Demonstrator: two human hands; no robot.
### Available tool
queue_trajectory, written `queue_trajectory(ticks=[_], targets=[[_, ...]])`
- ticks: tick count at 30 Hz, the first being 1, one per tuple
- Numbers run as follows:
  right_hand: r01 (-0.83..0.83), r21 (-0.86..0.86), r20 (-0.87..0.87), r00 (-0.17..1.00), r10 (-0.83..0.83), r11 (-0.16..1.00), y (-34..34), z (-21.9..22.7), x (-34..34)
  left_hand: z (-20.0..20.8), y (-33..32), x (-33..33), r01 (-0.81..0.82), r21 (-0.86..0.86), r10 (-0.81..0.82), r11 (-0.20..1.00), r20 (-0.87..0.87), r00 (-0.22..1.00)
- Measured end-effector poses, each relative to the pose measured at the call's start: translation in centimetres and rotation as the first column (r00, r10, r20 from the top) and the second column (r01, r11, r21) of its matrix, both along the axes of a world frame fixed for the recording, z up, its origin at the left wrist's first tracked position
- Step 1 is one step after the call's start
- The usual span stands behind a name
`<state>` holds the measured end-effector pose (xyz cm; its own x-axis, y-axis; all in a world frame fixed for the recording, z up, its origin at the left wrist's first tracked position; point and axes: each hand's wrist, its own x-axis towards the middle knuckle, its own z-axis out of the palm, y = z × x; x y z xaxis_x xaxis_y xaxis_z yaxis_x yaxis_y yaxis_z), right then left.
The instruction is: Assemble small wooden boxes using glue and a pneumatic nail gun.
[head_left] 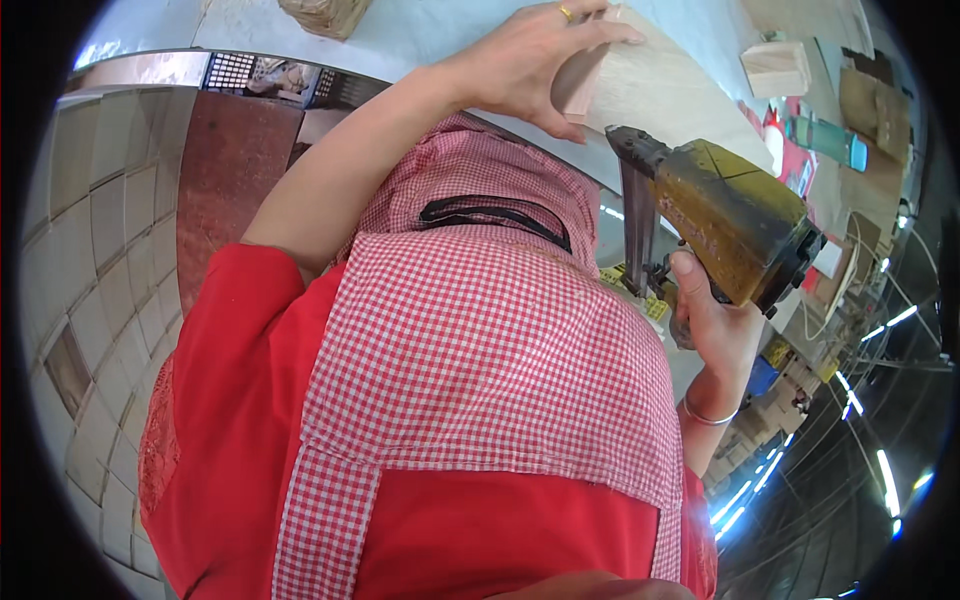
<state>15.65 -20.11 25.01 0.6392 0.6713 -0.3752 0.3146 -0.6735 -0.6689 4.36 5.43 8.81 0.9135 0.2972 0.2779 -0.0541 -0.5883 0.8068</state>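
A pale, flat-topped wooden box (665,85) sits at the near edge of a light blue worktable (420,32). At its left end the left hand (548,60), with a gold ring, holds it, thumb and fingers spread across the end and set against the wood. On the box's near side, the right hand (708,318) is wrapped around the grip of a worn amber-and-black nail gun (735,205), whose dark nose stands before the box's near edge and hides part of it. Right of the box are a pale wooden block (775,68), a red-and-white packet (792,165) and a translucent green bottle with a teal cap (825,140); well left of it, a brown wrapped bundle (325,12). Yellow printed labels (655,305) show nearer the person than the box, partly behind the gun, their print too small to read.
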Motion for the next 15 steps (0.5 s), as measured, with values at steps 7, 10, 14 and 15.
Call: queue_trajectory(ticks=[7, 10, 14, 15], targets=[[-0.142, 0.045, 0.167, 0.977, 0.133, 0.989, 0.0, -0.5, -0.3, 0.1, -0.6, 0.1, -0.022, 0.018, 0.02, 1.0, 0.061, 0.998], [-0.118, 0.048, 0.135, 0.985, 0.111, 0.992, 0.4, -0.8, -1.0, 0.4, -1.7, -0.3, -0.19, 0.406, 0.202, 0.894, 0.014, 0.979], [-0.144, 0.046, 0.169, 0.976, 0.134, 0.989, 0.3, -1.1, -1.2, -0.4, 0.0, 0.2, -0.027, -0.007, 0.027, 1.0, 0.051, 0.998], [-0.162, 0.046, 0.191, 0.97, 0.15, 0.986, 0.3, -1.2, -1.2, -0.4, -0.3, 0.2, -0.032, -0.01, 0.033, 0.999, 0.055, 0.998]])
